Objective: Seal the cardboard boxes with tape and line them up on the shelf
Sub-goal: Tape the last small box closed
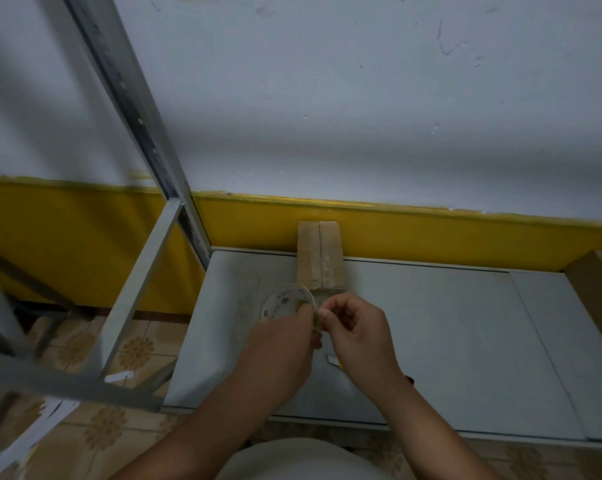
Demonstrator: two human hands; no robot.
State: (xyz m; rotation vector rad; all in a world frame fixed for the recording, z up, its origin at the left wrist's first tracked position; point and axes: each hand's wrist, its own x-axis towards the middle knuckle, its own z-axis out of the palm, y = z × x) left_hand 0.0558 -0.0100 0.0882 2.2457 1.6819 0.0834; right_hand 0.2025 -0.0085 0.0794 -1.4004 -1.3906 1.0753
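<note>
My left hand [285, 337] grips the tape roll [284, 301] just before the cardboard box [320, 258], so that the strip feeds in line with its centre seam; my right hand [355, 327] pinches the free tape beside the roll, probably to tension or tear it; the box lies on the grey shelf [448, 341], narrow and brown, flaps meeting lengthwise, far end at the yellow wall band.
</note>
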